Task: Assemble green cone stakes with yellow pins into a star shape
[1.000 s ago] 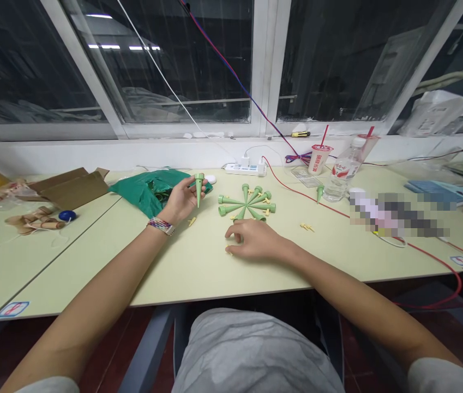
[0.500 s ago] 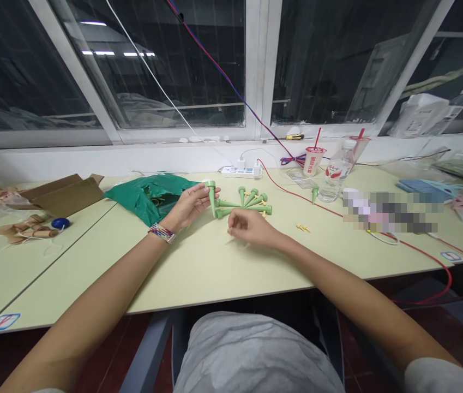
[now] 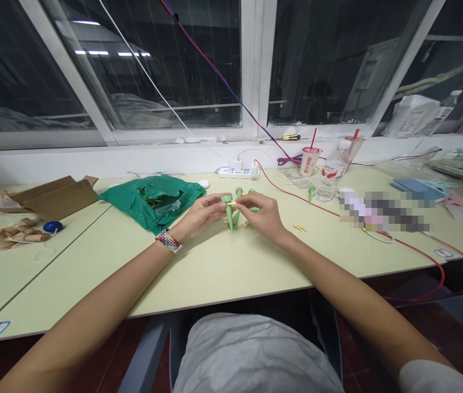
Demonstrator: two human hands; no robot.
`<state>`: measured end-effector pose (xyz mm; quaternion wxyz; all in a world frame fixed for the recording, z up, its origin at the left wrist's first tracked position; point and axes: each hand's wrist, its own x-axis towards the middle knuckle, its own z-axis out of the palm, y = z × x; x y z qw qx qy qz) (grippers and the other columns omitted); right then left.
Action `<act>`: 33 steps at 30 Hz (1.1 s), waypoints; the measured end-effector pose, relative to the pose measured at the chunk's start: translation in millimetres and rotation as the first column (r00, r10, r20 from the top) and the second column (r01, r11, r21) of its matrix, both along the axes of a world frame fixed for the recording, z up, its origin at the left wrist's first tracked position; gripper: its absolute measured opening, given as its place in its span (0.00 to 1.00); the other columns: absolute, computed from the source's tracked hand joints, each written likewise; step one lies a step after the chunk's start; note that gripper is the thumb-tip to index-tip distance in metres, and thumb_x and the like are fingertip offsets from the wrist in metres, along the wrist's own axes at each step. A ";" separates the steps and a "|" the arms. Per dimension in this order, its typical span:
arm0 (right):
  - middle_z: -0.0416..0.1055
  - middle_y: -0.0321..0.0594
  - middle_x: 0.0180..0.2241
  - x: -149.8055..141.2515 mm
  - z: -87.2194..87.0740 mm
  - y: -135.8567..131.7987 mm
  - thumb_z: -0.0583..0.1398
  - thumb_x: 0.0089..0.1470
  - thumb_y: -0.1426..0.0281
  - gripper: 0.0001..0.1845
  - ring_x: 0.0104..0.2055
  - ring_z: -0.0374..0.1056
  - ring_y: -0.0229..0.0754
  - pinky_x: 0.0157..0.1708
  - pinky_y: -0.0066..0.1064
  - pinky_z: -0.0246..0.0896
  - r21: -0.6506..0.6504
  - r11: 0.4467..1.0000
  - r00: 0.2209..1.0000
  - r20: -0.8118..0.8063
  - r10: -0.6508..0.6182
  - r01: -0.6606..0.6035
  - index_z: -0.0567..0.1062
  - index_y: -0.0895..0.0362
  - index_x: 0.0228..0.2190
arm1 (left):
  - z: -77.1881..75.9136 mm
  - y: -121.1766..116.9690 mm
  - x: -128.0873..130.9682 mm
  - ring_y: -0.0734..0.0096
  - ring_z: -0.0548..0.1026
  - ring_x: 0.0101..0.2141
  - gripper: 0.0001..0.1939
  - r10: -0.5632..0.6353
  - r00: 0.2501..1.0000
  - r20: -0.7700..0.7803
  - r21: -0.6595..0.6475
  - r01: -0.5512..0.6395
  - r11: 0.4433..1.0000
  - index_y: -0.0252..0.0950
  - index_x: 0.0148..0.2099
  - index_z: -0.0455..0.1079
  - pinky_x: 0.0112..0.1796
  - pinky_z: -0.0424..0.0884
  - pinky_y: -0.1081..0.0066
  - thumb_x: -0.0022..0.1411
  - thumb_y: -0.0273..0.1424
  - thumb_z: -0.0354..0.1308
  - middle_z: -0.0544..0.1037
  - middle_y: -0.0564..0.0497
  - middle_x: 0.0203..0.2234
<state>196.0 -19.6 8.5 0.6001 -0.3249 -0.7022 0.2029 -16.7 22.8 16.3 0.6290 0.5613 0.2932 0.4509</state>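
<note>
My left hand [image 3: 202, 219], with a woven band at the wrist, grips a green plastic watering spike [image 3: 230, 217] by its wide top, the tapered point hanging down. Pinched in the fingers of my right hand [image 3: 263, 215] is a small yellow plastic piece [image 3: 233, 203], held against the side of the spike just under its cap. More green spikes [image 3: 239, 191] lie on the table behind my hands, mostly hidden by them. Several loose yellow pieces [image 3: 300, 227] rest to the right of my right hand. Another green spike [image 3: 312, 194] stands near the bottle.
A torn green plastic bag [image 3: 133, 199] lies to the left. Beyond it are a cardboard box [image 3: 57, 199] and wooden toys [image 3: 20, 232]. At the back are a power strip [image 3: 237, 172], a cup [image 3: 308, 161] and a water bottle [image 3: 331, 174]. A red cable [image 3: 415, 245] crosses the right side.
My left hand has carried the green spike rightward and slightly lower. My right hand has come up from the tabletop, bringing the yellow piece against the spike. The view has shifted slightly.
</note>
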 end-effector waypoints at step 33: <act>0.80 0.39 0.27 1.4 -5.7 7.1 0.70 0.51 0.62 0.08 0.29 0.78 0.45 0.33 0.38 0.76 -0.236 0.957 0.975 -0.179 0.128 -0.169 0.83 0.54 0.30 | 3.5 -8.3 7.8 0.69 0.77 0.28 0.20 0.162 0.978 -0.130 0.240 -0.128 0.962 0.37 0.45 0.84 0.33 0.76 0.68 0.49 0.36 0.80 0.81 0.49 0.28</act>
